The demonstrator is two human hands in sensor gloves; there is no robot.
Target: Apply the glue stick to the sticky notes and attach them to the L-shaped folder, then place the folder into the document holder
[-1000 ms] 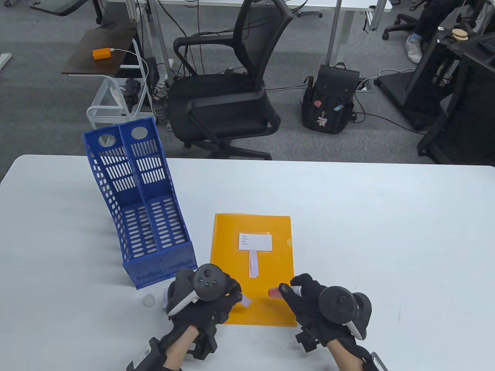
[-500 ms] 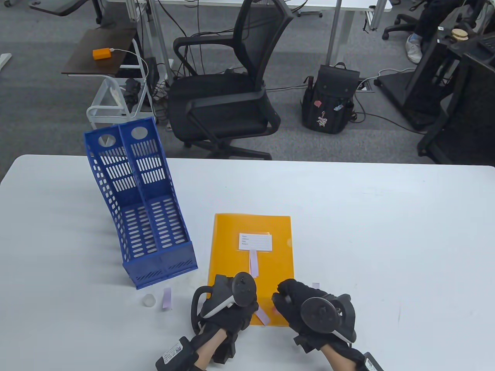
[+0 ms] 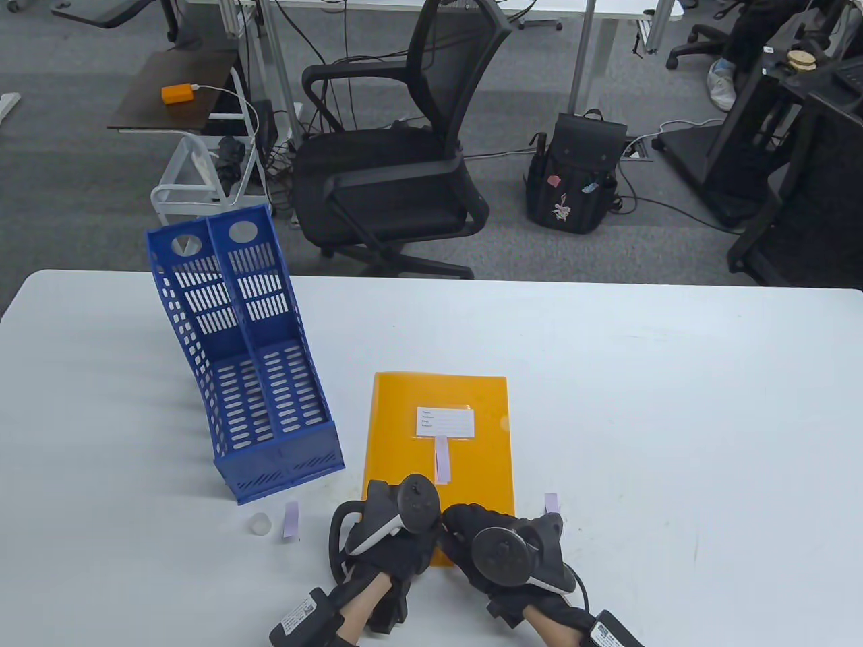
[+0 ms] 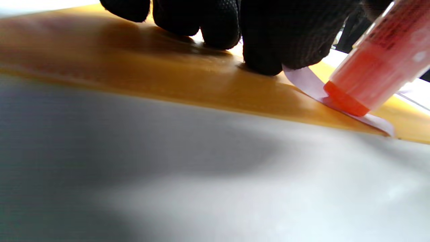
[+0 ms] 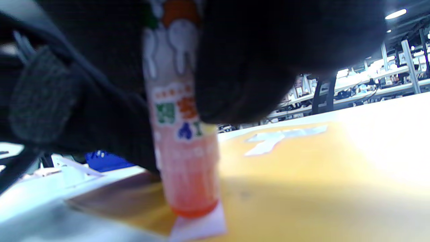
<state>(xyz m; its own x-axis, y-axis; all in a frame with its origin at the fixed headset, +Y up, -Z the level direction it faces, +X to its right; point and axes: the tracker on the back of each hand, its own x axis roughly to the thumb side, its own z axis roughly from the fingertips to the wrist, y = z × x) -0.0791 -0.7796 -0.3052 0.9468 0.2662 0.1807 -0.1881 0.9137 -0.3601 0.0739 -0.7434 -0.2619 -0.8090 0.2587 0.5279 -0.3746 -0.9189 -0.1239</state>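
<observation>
An orange L-shaped folder (image 3: 404,431) lies flat on the white table, with a white label and one purple sticky note (image 3: 441,459) stuck on it. At its near edge my left hand (image 3: 394,536) presses fingertips (image 4: 262,50) down on another purple sticky note (image 4: 305,82) lying on the folder (image 4: 151,74). My right hand (image 3: 489,549) grips a red glue stick (image 5: 183,148), held upright with its tip on that note (image 5: 201,230). The same glue stick (image 4: 373,70) slants in from the right of the left wrist view. The blue document holder (image 3: 253,377) stands left of the folder.
A clear glue cap (image 3: 259,524) and a loose purple sticky note (image 3: 290,520) lie left of my hands, in front of the holder. Another purple note (image 3: 551,502) lies right of the folder. A black office chair (image 3: 398,155) stands beyond the table's far edge.
My left hand has carried a sticky note from the table onto the folder's near edge. My right hand has moved left beside it and set the glue stick's tip on the note.
</observation>
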